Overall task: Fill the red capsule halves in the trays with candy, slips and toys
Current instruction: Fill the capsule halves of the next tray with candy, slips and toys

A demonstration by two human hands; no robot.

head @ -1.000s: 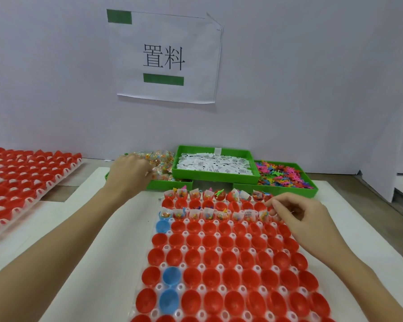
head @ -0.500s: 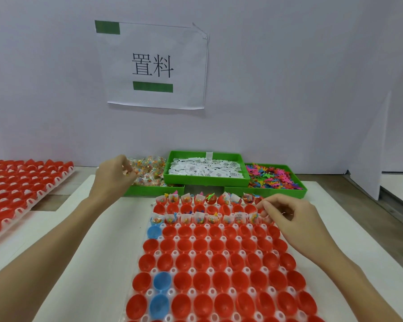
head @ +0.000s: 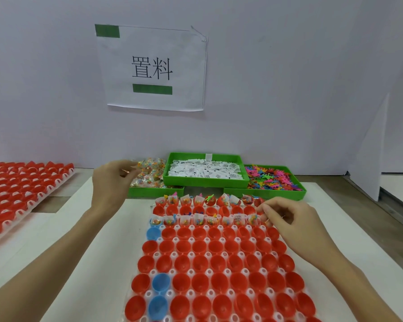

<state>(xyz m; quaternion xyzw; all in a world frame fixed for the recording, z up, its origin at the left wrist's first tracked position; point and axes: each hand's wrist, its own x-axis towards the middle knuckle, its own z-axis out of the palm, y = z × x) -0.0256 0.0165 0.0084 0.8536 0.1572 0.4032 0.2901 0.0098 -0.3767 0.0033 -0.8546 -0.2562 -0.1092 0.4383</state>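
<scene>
At centre frame, the left hand (head: 109,182) pinches a candy packet (head: 126,171) beside the candy bin (head: 154,190). The right hand (head: 289,219), fingers curled, pinches something too small to tell over the capsule tray (head: 209,259), whose far rows are filled.

A plain pale grey wall (head: 289,77) fills the upper frame, a white paper sign (head: 154,68) with green tape taped upper centre; a white tabletop (head: 89,228) lies below.

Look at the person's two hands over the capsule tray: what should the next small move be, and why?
Probably bring the left hand, which seems to pinch a candy packet beside the candy bin, back to the tray and drop it into an unfilled red half in the second row. The right hand is busy at the tray's far right edge.
</scene>
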